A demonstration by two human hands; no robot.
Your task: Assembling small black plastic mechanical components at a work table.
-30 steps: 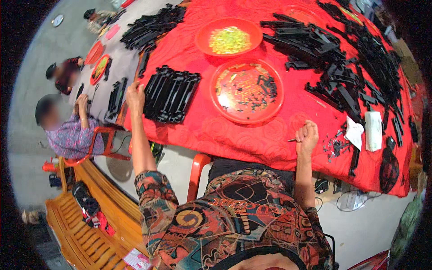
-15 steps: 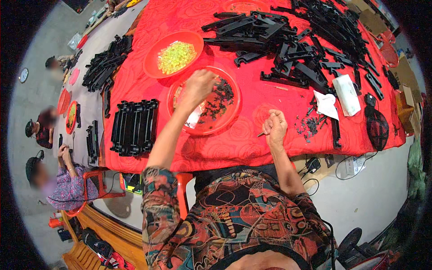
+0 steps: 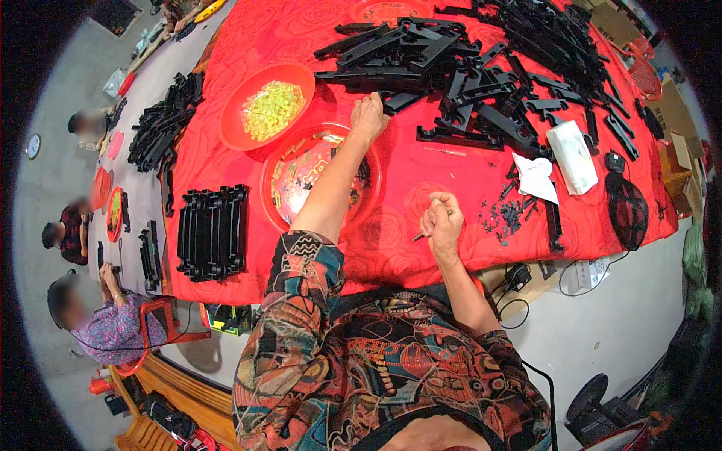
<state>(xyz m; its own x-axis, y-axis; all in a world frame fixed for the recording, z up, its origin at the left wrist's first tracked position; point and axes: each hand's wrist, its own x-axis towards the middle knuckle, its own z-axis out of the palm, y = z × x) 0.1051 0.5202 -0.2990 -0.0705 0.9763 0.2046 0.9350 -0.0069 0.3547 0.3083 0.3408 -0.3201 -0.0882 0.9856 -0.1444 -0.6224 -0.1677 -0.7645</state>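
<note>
My left hand (image 3: 369,120) reaches over the red basin to the near edge of the bar heap. Its fingers close on the end of a black plastic bar (image 3: 402,101). Low over the red cloth, my right hand (image 3: 442,224) is closed round a slim dark rod-like thing, mostly hidden in the fist. Under my left forearm lies the red basin (image 3: 268,197), holding small black parts and a few yellowish pieces. A second red bowl (image 3: 226,124) behind it is filled with yellow-green pieces (image 3: 272,110).
Black bars (image 3: 519,90) are heaped at the back right; a neat row (image 3: 213,233) lies at left. Near my right hand are loose small black parts (image 3: 505,219), crumpled tissue (image 3: 535,177), a white pack (image 3: 573,156) and a black fan (image 3: 627,207). Another person (image 3: 113,323) sits at left.
My left hand has moved from above the red basin to the heap and taken hold of a bar's end. My right hand keeps its grip. The view has shifted slightly.
</note>
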